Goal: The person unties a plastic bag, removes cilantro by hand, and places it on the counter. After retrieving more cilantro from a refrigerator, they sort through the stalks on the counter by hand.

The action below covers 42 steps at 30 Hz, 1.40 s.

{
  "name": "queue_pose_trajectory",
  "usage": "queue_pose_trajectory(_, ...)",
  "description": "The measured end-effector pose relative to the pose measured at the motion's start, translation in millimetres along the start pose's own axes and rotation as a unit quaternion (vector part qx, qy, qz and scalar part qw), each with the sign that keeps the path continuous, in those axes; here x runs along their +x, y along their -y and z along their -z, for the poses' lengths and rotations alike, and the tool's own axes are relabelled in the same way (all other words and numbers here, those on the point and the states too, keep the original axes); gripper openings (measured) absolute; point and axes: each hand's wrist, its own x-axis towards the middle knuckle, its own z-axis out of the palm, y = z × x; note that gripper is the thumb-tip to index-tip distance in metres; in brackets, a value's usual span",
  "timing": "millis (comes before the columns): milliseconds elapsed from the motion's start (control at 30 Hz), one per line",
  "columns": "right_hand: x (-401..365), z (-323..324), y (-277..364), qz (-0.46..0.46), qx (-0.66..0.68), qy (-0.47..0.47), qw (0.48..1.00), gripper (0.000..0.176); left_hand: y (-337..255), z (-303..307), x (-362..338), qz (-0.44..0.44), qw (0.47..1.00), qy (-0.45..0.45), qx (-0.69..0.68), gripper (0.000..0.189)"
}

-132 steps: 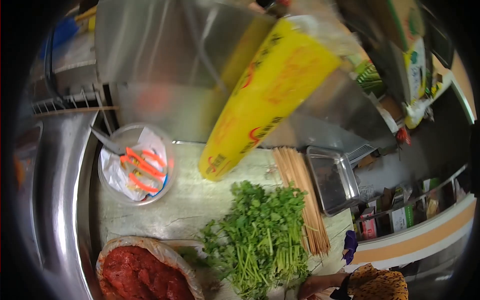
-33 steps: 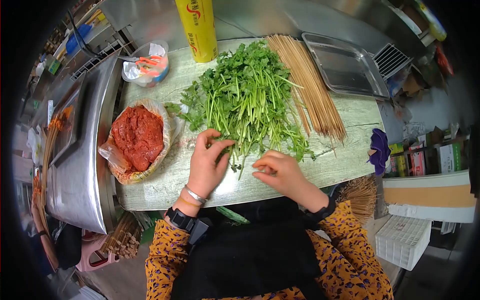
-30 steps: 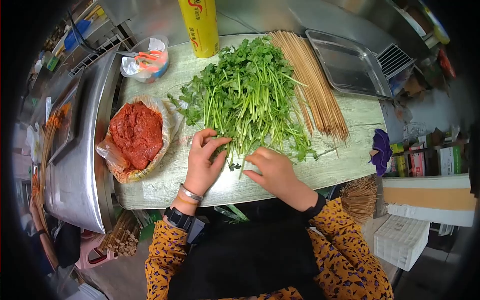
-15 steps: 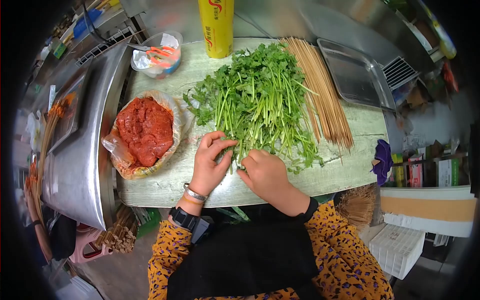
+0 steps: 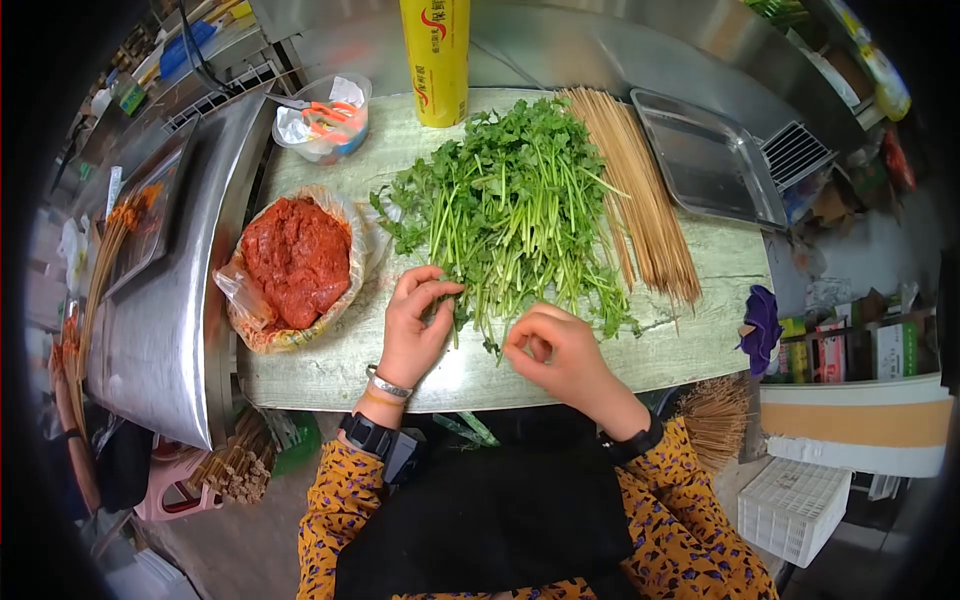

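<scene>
A large heap of cilantro lies mid-table, its leaves toward the back and stems toward me. My left hand is at the heap's front left edge, fingers curled around a bit of green at their tips. A short stem hangs beside its thumb. To the right, my right hand pinches thumb and forefinger together just in front of the stems. A small green piece shows at those fingertips, partly hidden by the hand.
Left of the heap sits a plastic-lined bowl of red minced meat. Behind are a tub with orange-handled scissors and a yellow cling-film box. Bamboo skewers and a metal tray lie right; a purple cloth hangs at the edge.
My right hand has moved right, away from my left hand, and its thumb and forefinger now form a ring. The left hand stays nearly in place. The whole view has shifted slightly.
</scene>
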Motion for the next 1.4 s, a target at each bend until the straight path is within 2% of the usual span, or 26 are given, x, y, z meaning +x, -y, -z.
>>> queue_pose_trajectory(33,3,-5,-1,-0.001,0.003,0.0,1.0,0.014,0,0,-1,0.001,1.0,0.001,0.002,0.022)
queue_pose_trajectory(100,10,-18,-5,0.127,-0.214,-0.039,0.968,0.02,-1,-1,0,0.018,1.0,0.002,-0.013,0.023)
queue_pose_trajectory(200,7,-33,-17,0.086,-0.276,-0.013,0.957,0.021,-1,-1,0,-0.011,1.0,-0.004,0.009,0.023)
queue_pose_trajectory(333,-4,-20,-23,0.076,-0.229,-0.015,0.97,0.017,-1,-1,1,-0.014,1.0,-0.003,0.012,0.023)
queue_pose_trajectory(400,-12,0,-14,0.009,-0.131,0.01,0.991,0.018,0,-1,0,-0.007,1.0,-0.011,0.005,0.023)
queue_pose_trajectory(433,-17,5,-11,0.005,-0.134,0.007,0.991,0.018,0,-3,0,-0.008,1.0,-0.007,0.001,0.023)
queue_pose_trajectory(500,-25,14,-8,0.06,0.014,-0.014,0.998,0.015,1,-2,0,0.006,1.0,-0.009,-0.017,0.024)
queue_pose_trajectory(533,-27,21,-5,0.058,0.011,-0.017,0.998,0.015,2,-1,-1,0.004,1.0,-0.006,-0.02,0.024)
queue_pose_trajectory(567,-31,29,-3,0.08,0.131,-0.018,0.988,0.015,2,-1,-1,0.003,1.0,-0.009,-0.014,0.024)
queue_pose_trajectory(600,-34,37,-3,0.102,0.245,-0.021,0.964,0.015,2,-3,-1,0.0,1.0,-0.012,-0.009,0.024)
queue_pose_trajectory(633,-43,38,-6,0.056,0.372,-0.052,0.925,0.016,2,-3,-1,-0.006,1.0,-0.013,-0.006,0.023)
queue_pose_trajectory(667,-51,50,-7,0.054,0.365,-0.067,0.927,0.016,2,-2,-1,-0.011,1.0,-0.007,0.002,0.023)
queue_pose_trajectory(733,-73,81,-11,-0.074,0.535,-0.027,0.841,0.018,1,-2,-1,0.005,1.0,0.003,-0.011,0.023)
queue_pose_trajectory(800,-95,101,-21,-0.085,0.502,-0.07,0.858,0.019,0,-2,-1,-0.011,1.0,0.006,0.015,0.023)
queue_pose_trajectory(900,-139,122,-40,-0.294,0.437,-0.077,0.847,0.02,5,0,-3,0.005,0.999,0.024,0.024,0.021)
queue_pose_trajectory(933,-156,120,-49,-0.299,0.438,-0.091,0.843,0.02,5,-1,-2,0.006,0.999,0.027,0.025,0.021)
queue_pose_trajectory(1000,-181,113,-81,-0.423,0.266,-0.058,0.864,0.021,9,-1,-3,0.009,0.999,0.034,0.009,0.02)
queue_pose_trajectory(1067,-206,99,-123,-0.42,0.265,-0.07,0.865,0.021,12,-1,-3,0.005,0.999,0.029,0.017,0.02)
queue_pose_trajectory(1133,-215,86,-154,-0.431,0.203,-0.184,0.86,0.018,10,-4,-5,0.016,1.0,0.026,-0.003,0.02)
queue_pose_trajectory(1167,-219,80,-177,-0.445,0.287,-0.267,0.805,0.02,11,-4,-5,0.012,0.999,0.028,0.011,0.02)
queue_pose_trajectory(1200,-226,77,-206,-0.439,0.289,-0.263,0.809,0.02,12,-2,-4,0.008,0.999,0.025,0.027,0.021)
queue_pose_trajectory(1233,-235,74,-234,-0.416,0.071,-0.23,0.877,0.025,9,-3,-4,-0.002,0.999,0.019,0.038,0.021)
queue_pose_trajectory(1267,-237,70,-248,-0.368,-0.15,-0.19,0.898,0.031,10,-3,-4,-0.009,0.999,0.022,0.049,0.021)
queue_pose_trajectory(1300,-235,74,-226,-0.388,-0.231,-0.153,0.879,0.042,8,-3,-4,-0.011,0.998,0.022,0.052,0.021)
queue_pose_trajectory(1367,-219,94,-188,-0.416,-0.21,0.045,0.884,0.036,10,0,-4,-0.026,0.996,0.048,0.073,0.021)
queue_pose_trajectory(1400,-212,102,-167,-0.412,-0.161,0.111,0.89,0.035,4,-4,-4,-0.011,0.999,0.013,0.045,0.02)
